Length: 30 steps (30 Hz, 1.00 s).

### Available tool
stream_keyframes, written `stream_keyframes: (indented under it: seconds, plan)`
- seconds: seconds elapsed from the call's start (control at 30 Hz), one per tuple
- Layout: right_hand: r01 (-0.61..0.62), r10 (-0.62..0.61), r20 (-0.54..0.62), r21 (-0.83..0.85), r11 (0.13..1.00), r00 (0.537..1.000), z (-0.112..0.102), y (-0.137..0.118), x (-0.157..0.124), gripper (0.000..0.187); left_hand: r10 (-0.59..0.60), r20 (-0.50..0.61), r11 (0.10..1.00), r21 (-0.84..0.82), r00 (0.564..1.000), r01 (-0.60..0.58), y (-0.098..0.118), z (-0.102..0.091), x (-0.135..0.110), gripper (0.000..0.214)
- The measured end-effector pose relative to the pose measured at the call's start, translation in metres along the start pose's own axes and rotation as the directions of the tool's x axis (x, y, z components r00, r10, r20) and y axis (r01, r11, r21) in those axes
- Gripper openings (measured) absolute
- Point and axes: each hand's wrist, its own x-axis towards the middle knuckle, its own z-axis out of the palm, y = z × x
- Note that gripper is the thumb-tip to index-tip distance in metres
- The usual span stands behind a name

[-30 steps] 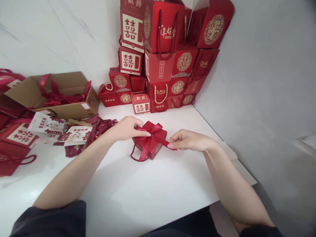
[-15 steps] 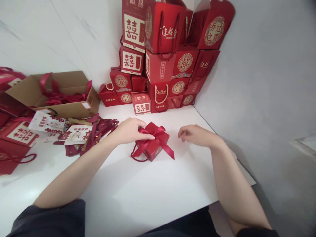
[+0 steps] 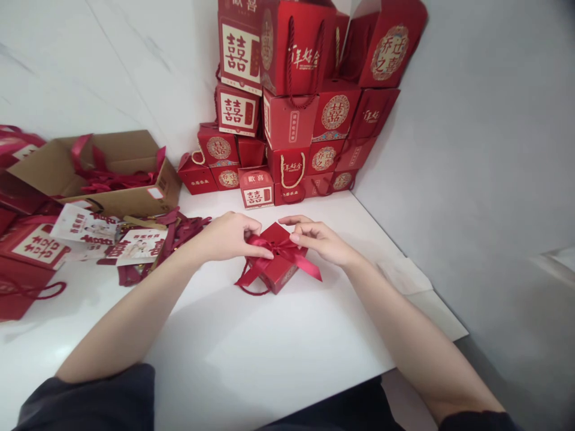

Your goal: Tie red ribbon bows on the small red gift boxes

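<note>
A small red gift box [image 3: 282, 272] sits on the white table, one corner turned toward me, with a rope handle [image 3: 256, 293] lying at its left. Across its top is a red satin ribbon [image 3: 302, 260] tied in a bow, its tails hanging to both sides. My left hand [image 3: 236, 237] pinches the bow's left loop between thumb and fingers. From the other side my right hand [image 3: 321, 239] closes its thumb and forefinger on the right loop, while its other fingers reach past the box's back edge.
Stacked red boxes [image 3: 291, 123] stand against the back wall. At left, a cardboard carton [image 3: 130, 200] holds red ribbons. Before it lie printed cards [image 3: 142, 246] and a heap of dark red straps [image 3: 179, 230]. Another red box [image 3: 29, 257] is at far left. A grey wall [image 3: 471, 149] borders the right.
My right hand has come in from the right of the box to the bow's right loop. My left hand has shifted slightly left, still on the ribbon.
</note>
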Motion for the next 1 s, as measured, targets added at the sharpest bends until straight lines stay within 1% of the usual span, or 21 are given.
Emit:
stream_keyframes:
  seconds: [0.1, 0.17, 0.27, 0.33, 0.47, 0.67, 0.8, 0.9, 1.0]
  plan:
    - [-0.028, 0.028, 0.005, 0.056, 0.998, 1.000, -0.002, 0.001, -0.002, 0.033, 0.023, 0.097, 0.998, -0.057, 0.995, -0.017, -0.004, -0.007, 0.000, 0.051]
    - [-0.033, 0.032, 0.006, 0.068, 0.997, 0.999, -0.002, 0.002, -0.002, 0.033, 0.043, 0.169, 0.991, -0.129, 0.985, -0.021, -0.006, -0.011, -0.001, 0.046]
    - [-0.005, 0.006, -0.009, 0.054, 0.999, 1.000, -0.005, 0.003, -0.003, 0.031, 0.081, 0.299, 0.951, -0.307, 0.951, 0.016, -0.009, -0.015, 0.000, 0.036]
    - [0.007, -0.007, -0.015, 0.033, 0.999, 1.000, -0.007, 0.003, -0.004, 0.030, 0.112, 0.346, 0.923, -0.384, 0.931, 0.031, -0.012, -0.016, 0.001, 0.032]
    - [-0.007, 0.007, 0.010, -0.009, 1.000, 1.000, -0.010, 0.003, -0.006, 0.033, 0.151, 0.364, 0.905, -0.425, 0.919, 0.019, -0.018, -0.016, 0.005, 0.030]
    - [-0.001, 0.004, 0.041, -0.067, 0.998, 0.999, -0.013, 0.002, -0.007, 0.029, 0.141, 0.406, 0.899, -0.435, 0.903, 0.055, -0.023, -0.017, 0.005, 0.030]
    - [0.010, -0.006, 0.044, -0.088, 0.996, 0.999, -0.015, 0.000, -0.008, 0.028, 0.146, 0.424, 0.905, -0.423, 0.894, 0.053, -0.023, -0.017, 0.005, 0.031]
    - [0.018, -0.012, 0.058, -0.107, 0.994, 0.998, -0.015, -0.002, -0.008, 0.031, 0.150, 0.436, 0.907, -0.419, 0.887, 0.052, -0.022, -0.018, 0.006, 0.030]
    - [0.043, -0.037, 0.072, -0.091, 0.995, 0.997, -0.015, -0.002, -0.009, 0.033, 0.136, 0.452, 0.896, -0.436, 0.882, 0.085, -0.024, -0.019, 0.006, 0.030]
